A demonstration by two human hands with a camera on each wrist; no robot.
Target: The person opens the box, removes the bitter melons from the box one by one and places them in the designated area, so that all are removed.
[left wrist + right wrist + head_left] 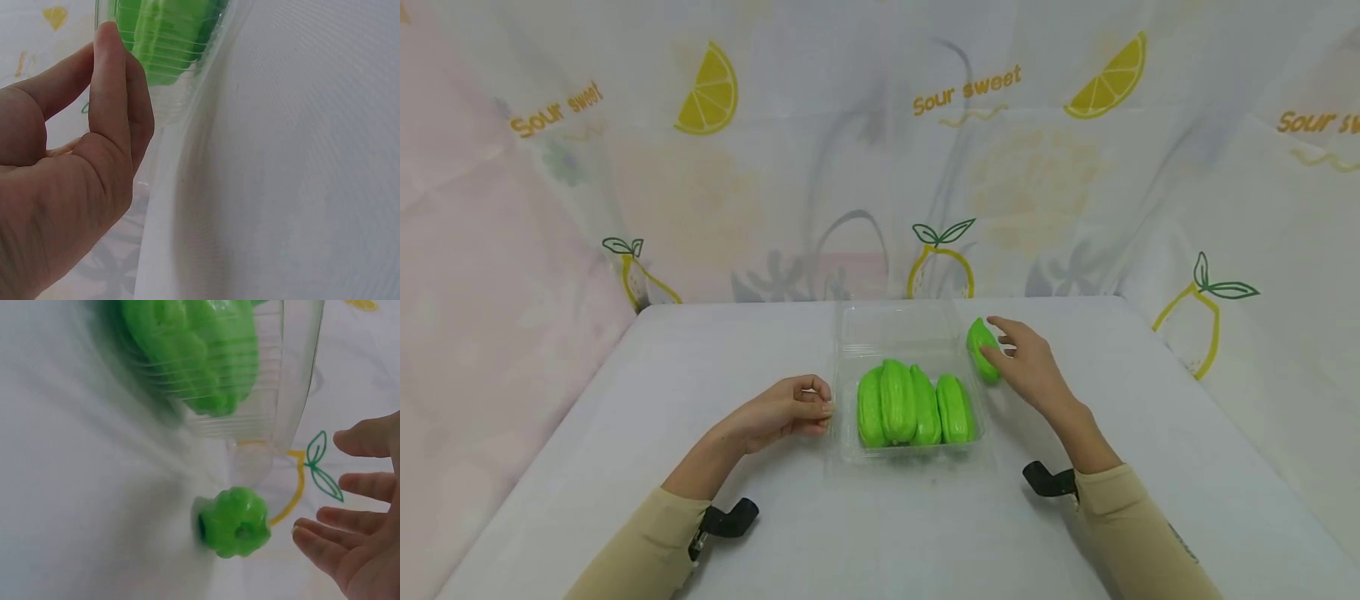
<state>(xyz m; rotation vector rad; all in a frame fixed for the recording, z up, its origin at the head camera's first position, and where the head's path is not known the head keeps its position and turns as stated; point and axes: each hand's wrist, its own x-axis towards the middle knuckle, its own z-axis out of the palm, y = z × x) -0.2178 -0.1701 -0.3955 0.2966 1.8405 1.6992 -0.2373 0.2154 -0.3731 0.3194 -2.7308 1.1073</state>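
Note:
A clear plastic box (917, 455) with its lid folded back sits mid-table and has several green ridged gourd-like pieces (898, 404) lying side by side in it. My left hand (784, 410) pinches the box's left rim; in the left wrist view the thumb and fingers (107, 69) meet at that edge. Just right of the box, one more green ridged piece (979, 346) lies on the table. Above and beside it hovers my right hand (1033, 367), fingers spread and loosely bent. The right wrist view shows a gap between this hand (362, 531) and the loose piece (236, 522).
The box's transparent lid (895, 323) lies toward the back of the white-covered table (722, 342). Behind it hangs a cloth backdrop (850, 167) with lemon prints. Black wrist mounts (730, 518) stick out from both beige sleeves.

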